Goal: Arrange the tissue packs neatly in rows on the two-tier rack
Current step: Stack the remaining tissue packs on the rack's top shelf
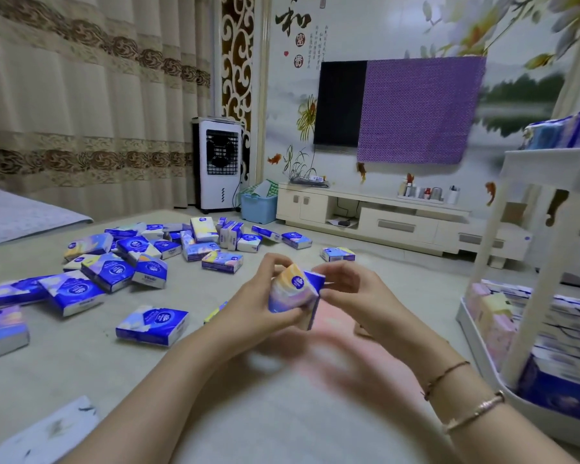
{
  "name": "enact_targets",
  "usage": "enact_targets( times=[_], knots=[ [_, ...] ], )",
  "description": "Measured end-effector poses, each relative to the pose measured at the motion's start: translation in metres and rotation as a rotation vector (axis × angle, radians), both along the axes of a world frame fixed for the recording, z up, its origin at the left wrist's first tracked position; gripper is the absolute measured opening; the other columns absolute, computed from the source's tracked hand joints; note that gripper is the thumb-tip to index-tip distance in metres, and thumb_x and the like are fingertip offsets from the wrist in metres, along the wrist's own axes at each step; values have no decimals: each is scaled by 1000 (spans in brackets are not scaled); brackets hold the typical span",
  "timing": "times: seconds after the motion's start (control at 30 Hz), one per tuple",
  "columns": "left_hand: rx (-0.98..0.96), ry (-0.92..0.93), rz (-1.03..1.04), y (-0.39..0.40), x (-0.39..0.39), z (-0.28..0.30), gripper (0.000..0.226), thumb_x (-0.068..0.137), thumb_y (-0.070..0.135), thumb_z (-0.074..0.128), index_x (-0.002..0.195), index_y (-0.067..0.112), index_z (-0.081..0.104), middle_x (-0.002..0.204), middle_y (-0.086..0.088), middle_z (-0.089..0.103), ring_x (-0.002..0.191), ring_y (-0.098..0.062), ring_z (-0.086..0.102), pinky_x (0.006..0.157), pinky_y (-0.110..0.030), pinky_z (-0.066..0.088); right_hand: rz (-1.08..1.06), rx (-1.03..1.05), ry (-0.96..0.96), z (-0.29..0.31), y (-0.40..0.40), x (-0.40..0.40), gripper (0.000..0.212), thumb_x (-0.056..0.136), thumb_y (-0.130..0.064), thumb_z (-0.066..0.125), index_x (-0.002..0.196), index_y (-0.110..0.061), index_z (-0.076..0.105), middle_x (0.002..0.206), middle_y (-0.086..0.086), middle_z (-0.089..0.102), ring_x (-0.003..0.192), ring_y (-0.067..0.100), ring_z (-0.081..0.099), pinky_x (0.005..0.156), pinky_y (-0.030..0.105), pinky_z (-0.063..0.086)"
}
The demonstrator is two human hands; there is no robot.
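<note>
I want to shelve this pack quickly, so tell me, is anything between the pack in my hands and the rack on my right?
Nothing visible blocks it. Both the left hand and right hand hold the tissue pack above bare floor, and the rack stands to the right. Only its white front leg partly fronts the lower tier.

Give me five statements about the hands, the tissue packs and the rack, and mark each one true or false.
1. Both hands, left hand and right hand, hold one tissue pack. True.
2. The rack stands on the person's left. False: it stands on the right.
3. Loose packs lie scattered on the floor. True.
4. The rack's lower tier holds nothing. False: packs already sit in it.
5. The cloth covers the whole television. False: its left part shows bare.
</note>
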State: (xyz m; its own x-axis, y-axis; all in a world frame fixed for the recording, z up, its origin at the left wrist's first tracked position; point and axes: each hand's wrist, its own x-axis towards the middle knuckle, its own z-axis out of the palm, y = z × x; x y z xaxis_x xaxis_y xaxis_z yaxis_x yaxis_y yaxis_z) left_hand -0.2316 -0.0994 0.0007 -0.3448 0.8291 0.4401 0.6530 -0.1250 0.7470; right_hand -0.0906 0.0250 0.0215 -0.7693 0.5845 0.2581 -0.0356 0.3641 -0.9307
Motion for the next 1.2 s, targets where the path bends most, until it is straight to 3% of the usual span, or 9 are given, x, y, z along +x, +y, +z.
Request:
enact_targets(
  times=[0.2, 0.3, 0.5, 0.6, 0.7, 0.83, 0.93, 1.1, 1.2],
  knots=[
    [-80, -151, 13, 4, 2, -7, 72, 81, 22, 72, 131, 41, 24, 102, 13, 66, 92, -4, 65, 89, -23, 50, 109, -393, 174, -5, -10, -8, 32, 88, 17, 47, 113, 1, 61, 104, 16, 68, 95, 24, 67, 88, 30, 56],
    [-52, -162, 88, 3, 0, -1, 78, 75, 9, 71, 130, 36, 22, 94, 9, 63, 88, -11, 64, 79, -17, 47, 115, -429, 198, -9, -13, -12, 33, 91, 12, 41, 111, -3, 61, 103, 11, 70, 98, 22, 66, 93, 31, 50],
    [40, -391, 284, -3, -16, 11, 65, 77, 7, 70, 118, 28, 25, 95, 0, 61, 79, -6, 60, 66, -20, 48, -84, 336, -119, -44, -21, -16, 45, 90, 1, 42, 122, -29, 54, 133, -16, 52, 113, -2, 52, 94, 13, 42],
    [29, -418, 363, -8, -22, 14, 67, 77, 16, 73, 120, 26, 24, 96, 4, 58, 89, -12, 57, 62, -19, 43, -61, 524, -218, -52, -19, -27, 47, 94, -13, 47, 137, -32, 43, 151, -15, 31, 141, 2, 24, 115, 24, 23],
    [-23, -392, 359, -11, -21, 15, 63, 77, 21, 74, 123, 21, 31, 98, 5, 55, 91, -12, 54, 71, -24, 43, -42, 680, -389, -52, -9, -46, 57, 92, -22, 53, 145, -32, 34, 157, -8, 23, 148, 14, 9, 119, 32, 14],
    [6, -388, 340, -18, -19, 25, 51, 77, 16, 72, 118, 19, 42, 98, 4, 61, 83, -7, 56, 64, -20, 45, -73, 581, -522, -46, -6, -59, 48, 88, -45, 56, 132, -30, 45, 133, -5, 57, 124, 21, 51, 98, 38, 44],
    [43, -389, 297, -25, -16, 33, 55, 76, 7, 70, 115, 31, 40, 93, 7, 61, 79, -9, 59, 53, -13, 46, -215, 724, -582, -39, -15, -56, 37, 82, -51, 57, 111, -29, 49, 112, -2, 65, 101, 26, 58, 76, 35, 44],
    [-18, -323, 178, -36, -4, 38, 57, 73, -1, 69, 118, 27, 49, 94, 5, 64, 81, -8, 61, 73, -26, 52, -213, 462, -511, -20, -19, -36, 28, 74, -22, 66, 99, -27, 55, 93, 0, 63, 89, 22, 57, 67, 28, 45],
    [-7, -318, 127, -38, 6, 44, 54, 72, -3, 68, 115, 25, 52, 86, 5, 64, 72, -8, 60, 61, -22, 51, -118, 135, -256, 6, -23, -15, 40, 69, -7, 68, 100, -29, 58, 104, 2, 62, 79, 18, 60, 72, 28, 47]
  ],
)
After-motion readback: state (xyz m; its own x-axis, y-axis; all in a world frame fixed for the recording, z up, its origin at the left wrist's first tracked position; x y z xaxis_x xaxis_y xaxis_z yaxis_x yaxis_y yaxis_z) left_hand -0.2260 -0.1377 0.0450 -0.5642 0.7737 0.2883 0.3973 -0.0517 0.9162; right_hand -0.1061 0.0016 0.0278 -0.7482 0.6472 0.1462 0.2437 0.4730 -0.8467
